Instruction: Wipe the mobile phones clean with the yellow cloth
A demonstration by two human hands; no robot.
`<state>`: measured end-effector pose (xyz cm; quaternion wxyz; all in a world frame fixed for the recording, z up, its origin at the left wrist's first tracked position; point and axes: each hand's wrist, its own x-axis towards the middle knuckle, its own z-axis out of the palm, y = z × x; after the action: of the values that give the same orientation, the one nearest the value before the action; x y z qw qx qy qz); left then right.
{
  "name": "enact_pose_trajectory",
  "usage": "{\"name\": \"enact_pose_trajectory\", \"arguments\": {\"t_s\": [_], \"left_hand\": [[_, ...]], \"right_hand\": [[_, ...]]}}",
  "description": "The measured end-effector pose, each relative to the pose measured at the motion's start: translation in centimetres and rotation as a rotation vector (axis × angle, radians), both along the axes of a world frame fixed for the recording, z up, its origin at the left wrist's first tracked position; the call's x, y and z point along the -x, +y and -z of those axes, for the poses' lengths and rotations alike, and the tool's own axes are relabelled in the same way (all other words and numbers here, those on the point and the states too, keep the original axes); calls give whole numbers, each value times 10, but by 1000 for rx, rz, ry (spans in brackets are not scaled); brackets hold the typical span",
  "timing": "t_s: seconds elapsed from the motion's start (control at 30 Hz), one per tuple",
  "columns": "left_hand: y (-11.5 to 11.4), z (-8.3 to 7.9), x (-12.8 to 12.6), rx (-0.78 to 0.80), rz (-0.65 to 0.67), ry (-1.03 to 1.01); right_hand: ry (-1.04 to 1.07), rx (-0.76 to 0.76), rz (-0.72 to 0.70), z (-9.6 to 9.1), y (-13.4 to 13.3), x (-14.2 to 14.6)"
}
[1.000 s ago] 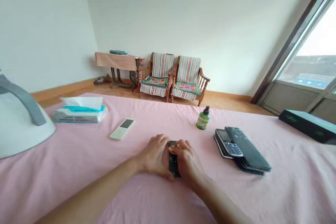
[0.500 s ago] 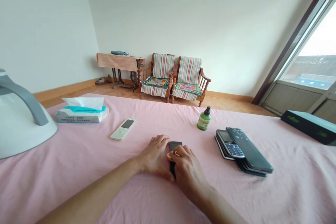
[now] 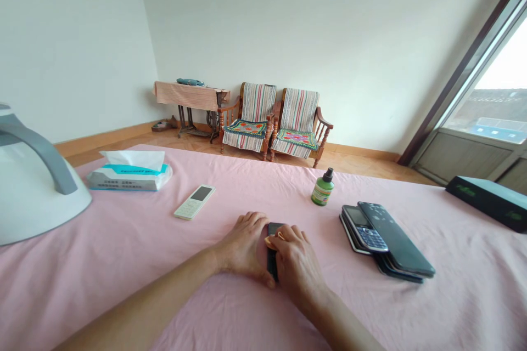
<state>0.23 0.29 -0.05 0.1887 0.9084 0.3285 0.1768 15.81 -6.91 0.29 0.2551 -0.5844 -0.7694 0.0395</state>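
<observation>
A small black phone (image 3: pixel 273 228) lies on the pink tablecloth (image 3: pixel 123 252) near the middle. My left hand (image 3: pixel 244 244) rests against its left side, fingers curled round it. My right hand (image 3: pixel 295 263) lies over its right half, fingertips pressing a small yellowish thing that I cannot make out onto the phone's face. Only the phone's far end and a strip between the hands show.
A stack of dark phones (image 3: pixel 382 236) lies to the right, a green bottle (image 3: pixel 322 188) behind it, a dark box (image 3: pixel 489 202) at far right. A white phone (image 3: pixel 194 202), a tissue pack (image 3: pixel 129 171) and a white appliance (image 3: pixel 33 186) are on the left.
The hands stay on the black phone; my right hand slid slightly toward me, uncovering more of the phone's far end. The camera shifted a little.
</observation>
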Motion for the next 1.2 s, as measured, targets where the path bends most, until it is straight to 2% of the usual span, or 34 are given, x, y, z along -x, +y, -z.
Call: {"name": "enact_pose_trajectory", "arguments": {"t_s": [0.2,0.4,0.53,0.7,0.87,1.07,1.2], "left_hand": [[1,2,0,-19,4,-18],[-1,0,0,-16,12,-24],[-2,-1,0,-12,-10,-32],[-1,0,0,2,3,-25],[-1,0,0,-3,-11,-36],[-2,-1,0,4,17,-23],[-2,-1,0,-1,-5,-26]], "right_hand": [[-67,8,165,-3,11,-4],[-40,20,87,-3,16,1],[-85,39,176,-4,15,-3],[-59,32,105,-5,14,-3],[-91,31,182,-5,15,-4],[-50,29,81,-5,15,-3],[-87,27,170,-6,15,-6]]}}
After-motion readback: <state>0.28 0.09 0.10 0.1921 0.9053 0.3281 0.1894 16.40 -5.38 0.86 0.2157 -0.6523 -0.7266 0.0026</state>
